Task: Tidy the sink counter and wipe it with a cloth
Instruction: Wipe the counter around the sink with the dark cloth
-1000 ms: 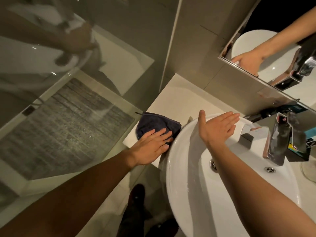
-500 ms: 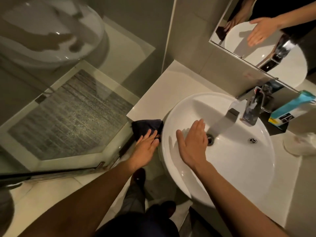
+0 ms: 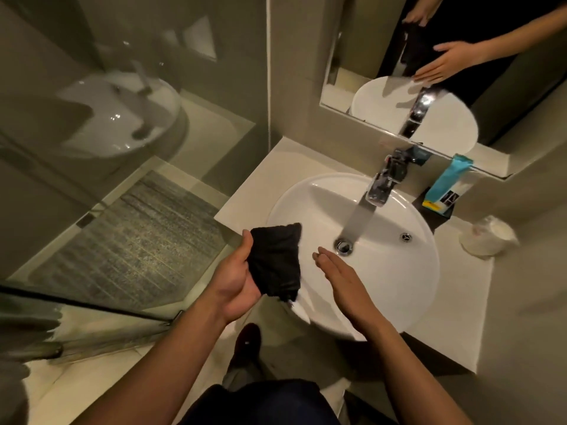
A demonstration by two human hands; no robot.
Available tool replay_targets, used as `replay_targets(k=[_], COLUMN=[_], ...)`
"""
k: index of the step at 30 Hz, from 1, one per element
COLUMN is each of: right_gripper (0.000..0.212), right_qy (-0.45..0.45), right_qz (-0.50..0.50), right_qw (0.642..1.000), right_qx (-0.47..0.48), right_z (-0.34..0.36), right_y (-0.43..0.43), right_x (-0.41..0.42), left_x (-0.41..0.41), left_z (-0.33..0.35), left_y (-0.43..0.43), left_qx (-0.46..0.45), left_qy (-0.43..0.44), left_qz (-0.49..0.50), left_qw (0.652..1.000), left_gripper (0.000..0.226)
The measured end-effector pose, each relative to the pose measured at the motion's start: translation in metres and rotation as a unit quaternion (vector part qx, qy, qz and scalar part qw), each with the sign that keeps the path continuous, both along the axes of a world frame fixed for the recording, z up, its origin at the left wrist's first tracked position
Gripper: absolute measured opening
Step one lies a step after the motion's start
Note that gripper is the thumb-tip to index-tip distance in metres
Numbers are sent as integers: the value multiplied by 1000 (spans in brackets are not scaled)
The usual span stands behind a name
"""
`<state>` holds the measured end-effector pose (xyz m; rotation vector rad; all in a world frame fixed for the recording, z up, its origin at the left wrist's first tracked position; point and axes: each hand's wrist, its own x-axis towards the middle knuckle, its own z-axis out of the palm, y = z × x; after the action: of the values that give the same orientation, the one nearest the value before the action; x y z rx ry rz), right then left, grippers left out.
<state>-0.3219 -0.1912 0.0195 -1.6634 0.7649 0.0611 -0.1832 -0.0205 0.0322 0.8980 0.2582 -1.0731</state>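
A dark folded cloth (image 3: 276,260) hangs in my left hand (image 3: 236,280), lifted off the counter over the left rim of the round white sink (image 3: 405,271). My thumb sits on the cloth's left edge and my fingers are behind it. My right hand (image 3: 340,277) is flat and open, palm facing left, above the basin just right of the cloth, holding nothing. The pale counter (image 3: 260,185) wraps around the sink. A chrome tap (image 3: 383,182) stands at the back of the basin.
A teal tube (image 3: 445,185) leans against the ledge behind the sink at the right. A toilet paper roll (image 3: 487,236) lies on the right counter. A mirror (image 3: 429,72) hangs above. A glass shower screen (image 3: 107,148) stands to the left. My feet show below.
My left hand has picked the cloth up from the counter's left corner and raised it over the sink rim. My right hand stays open over the basin. The camera has pulled back.
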Motion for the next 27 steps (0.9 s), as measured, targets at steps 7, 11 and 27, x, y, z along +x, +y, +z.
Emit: replay_targets(k=[7,11,27], right_gripper=[51,40,40], right_qy=[-139,-214,-261], right_qz=[-130,-220,-485], right_qw=[941,885,770], right_qx=[279,350,323], right_z=[45,38,0], right_y=[-38,-51,-98], right_x=[-65,-115,-214], left_x=[-52,-88,-165], left_z=[44,43,-3], left_y=[-72,-114,-248], left_qx=[-128,-131,7], left_qy=[54,61,-125], left_qz=[-167,-254,-396], left_qw=[976,956,910], left_gripper=[76,66,30])
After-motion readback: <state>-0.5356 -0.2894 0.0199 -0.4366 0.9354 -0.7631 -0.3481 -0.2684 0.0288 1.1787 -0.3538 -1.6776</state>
